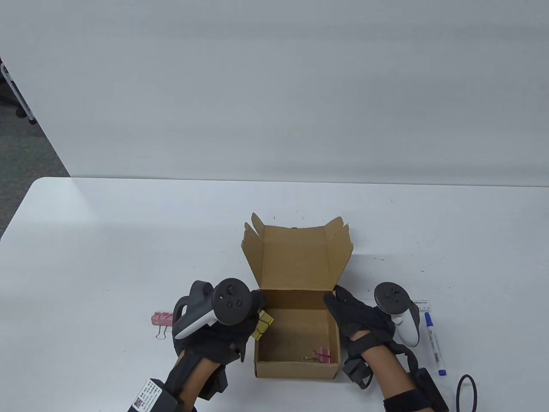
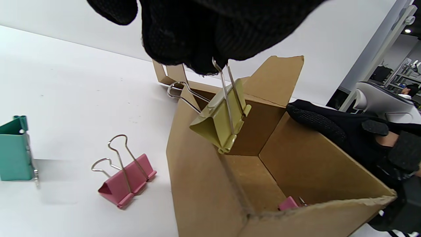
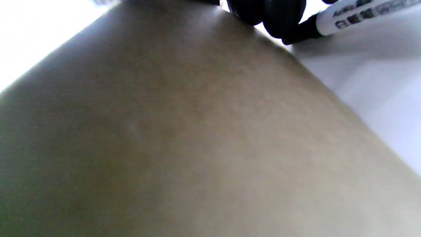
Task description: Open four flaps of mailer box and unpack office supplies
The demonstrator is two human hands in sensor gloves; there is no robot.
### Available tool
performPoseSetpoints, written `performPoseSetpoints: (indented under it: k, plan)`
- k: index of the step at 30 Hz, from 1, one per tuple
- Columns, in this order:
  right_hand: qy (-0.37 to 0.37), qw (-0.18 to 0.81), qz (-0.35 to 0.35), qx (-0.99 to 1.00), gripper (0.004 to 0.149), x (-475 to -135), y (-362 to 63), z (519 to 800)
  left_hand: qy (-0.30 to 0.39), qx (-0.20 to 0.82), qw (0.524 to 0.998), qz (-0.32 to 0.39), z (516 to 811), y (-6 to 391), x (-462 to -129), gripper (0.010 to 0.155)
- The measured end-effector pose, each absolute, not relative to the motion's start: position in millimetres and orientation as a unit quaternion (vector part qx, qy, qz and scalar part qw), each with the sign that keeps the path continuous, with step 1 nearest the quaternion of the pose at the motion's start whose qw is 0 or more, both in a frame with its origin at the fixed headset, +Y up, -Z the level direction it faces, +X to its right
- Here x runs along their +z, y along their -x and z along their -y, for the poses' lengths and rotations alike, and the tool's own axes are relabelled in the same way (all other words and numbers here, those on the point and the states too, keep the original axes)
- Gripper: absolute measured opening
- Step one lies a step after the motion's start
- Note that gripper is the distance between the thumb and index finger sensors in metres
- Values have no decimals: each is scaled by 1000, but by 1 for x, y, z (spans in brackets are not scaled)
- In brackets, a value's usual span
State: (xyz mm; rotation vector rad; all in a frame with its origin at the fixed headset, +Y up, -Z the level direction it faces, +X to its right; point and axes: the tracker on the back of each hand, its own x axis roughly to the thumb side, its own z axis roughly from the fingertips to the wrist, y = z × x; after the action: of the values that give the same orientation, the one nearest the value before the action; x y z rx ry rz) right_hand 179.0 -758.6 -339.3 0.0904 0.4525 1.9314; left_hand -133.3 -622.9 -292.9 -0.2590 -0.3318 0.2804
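Mailer box [image 1: 296,339] sits open on the white table [image 1: 128,240], near its front edge, with the lid and side flaps standing up at the far side.

Left hand [image 1: 231,326] hovers over the box's left wall. Its fingertips [image 2: 197,62] are curled together and pinch the wire handles of a yellow binder clip [image 2: 218,123], which hangs tilted above the left wall, just over the rim. The tracker on the back of this hand faces up.

Right hand [image 1: 356,317] rests against the box's right wall. Its fingers [image 2: 315,121] lie over the top edge of that wall, thumb side toward the interior; whether they clamp the wall or only rest on it cannot be told. The right wrist view shows only blurred cardboard close up.

One pink binder clip [image 1: 319,355] lies inside the box on its floor, near the front wall. A second pink binder clip [image 2: 126,181] lies on the table left of the box, and a teal binder clip [image 2: 14,151] stands further left of it.

A blue-capped marker [image 1: 434,341] lies on the table right of the box, beyond the right hand. Its printed label is too small to read.
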Motion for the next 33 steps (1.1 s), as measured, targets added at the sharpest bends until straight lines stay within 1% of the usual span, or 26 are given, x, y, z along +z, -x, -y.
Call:
performPoseSetpoints:
  k: [9,13,24,33]
  plan:
    - [-38,548,-191,814,68,-339,-179,759,110,158,971,142,614,157,-289,49]
    - [-38,549,-191,813,68,-339,-179,759,114,162,972,123,617,172,-289,49]
    - [-37,550,-191,812,68,-339,-179,759,151,162,972,78,632,214,-288,49]
    - [-37,550,-191,812,69,-339,-179,760,187,143,971,36,657,248,-282,48]
